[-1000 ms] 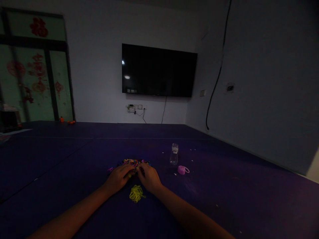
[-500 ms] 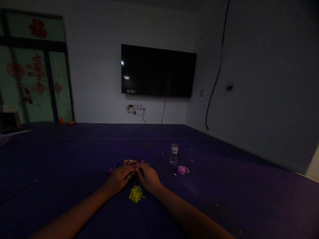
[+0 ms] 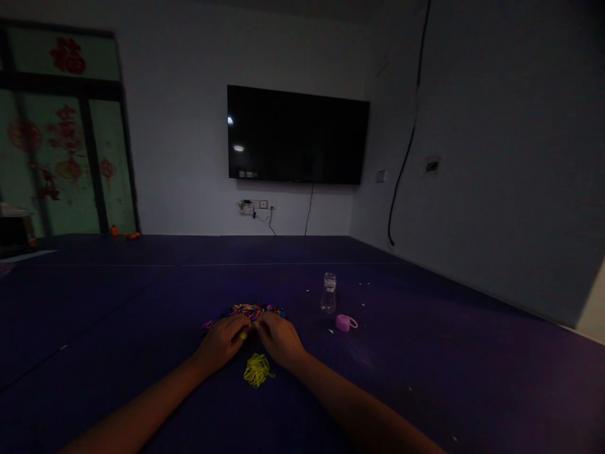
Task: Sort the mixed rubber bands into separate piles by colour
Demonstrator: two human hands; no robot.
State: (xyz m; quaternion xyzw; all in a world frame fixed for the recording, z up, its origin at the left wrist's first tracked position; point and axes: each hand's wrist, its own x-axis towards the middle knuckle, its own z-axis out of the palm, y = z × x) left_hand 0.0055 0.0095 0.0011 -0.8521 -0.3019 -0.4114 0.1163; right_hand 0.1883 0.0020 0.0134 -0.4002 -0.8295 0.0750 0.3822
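A heap of multicoloured rubber bands [image 3: 252, 309] lies just beyond my hands on the dark purple surface. My left hand [image 3: 221, 341] is closed at the near edge of that heap, with a bit of yellow band [image 3: 243, 336] showing at its fingers. Close beside it, my right hand [image 3: 280, 339] has its fingers pinched together at the same heap; whatever they hold is hidden. Between my wrists and nearer to me sits a loose pile of yellow rubber bands [image 3: 258, 370], which neither hand touches.
To the right of my hands stands a clear bottle [image 3: 329, 295], with a pink cap [image 3: 343, 323] with a loop beside it. Small white scraps [image 3: 331, 331] dot the purple surface [image 3: 425, 366]. Small orange objects [image 3: 132, 236] lie at the far left edge.
My hands stay at the coloured heap, with the fingertips drawn slightly apart. The whole view has shifted a little; the bottle, cap and yellow pile rest where they were.
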